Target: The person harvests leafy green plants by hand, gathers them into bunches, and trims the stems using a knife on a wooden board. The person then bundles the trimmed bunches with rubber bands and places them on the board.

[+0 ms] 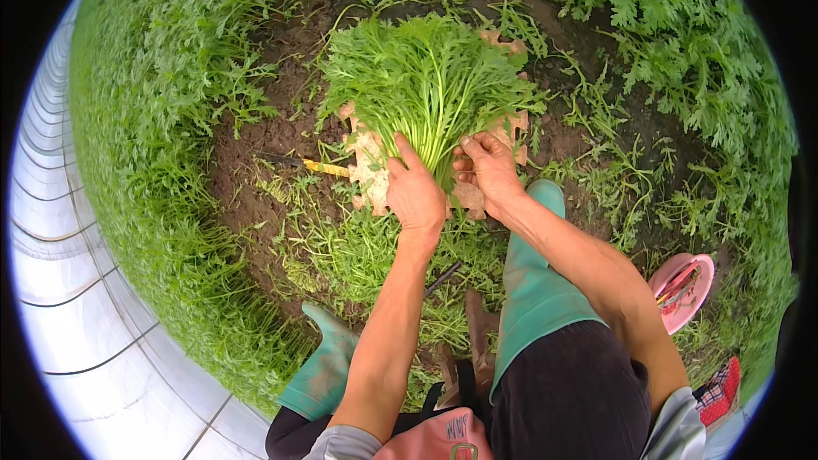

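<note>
A large bundle of leafy chrysanthemum greens [428,70] lies on a tan foam puzzle mat [369,169], leaves fanned away from me and pale stems towards me. My left hand [416,191] is at the left of the stems, its index finger stretched along them and its other fingers curled against the bunch, partly hidden. On the right side, my right hand [489,163] has bent fingers, with thumb and index fingertip close together at the bundle's edge. Whether a leaf or stem is pinched there is unclear. Left of the mat lies a knife with a yellow handle [326,168].
Tall greens [166,160] grow along the left, with more [684,32] at right. Cut leaves [358,255] litter the soil before my green rubber boots [543,287]. A pink plastic container [693,294] holding small items stands right. Greenhouse film [83,306] curves along the far left.
</note>
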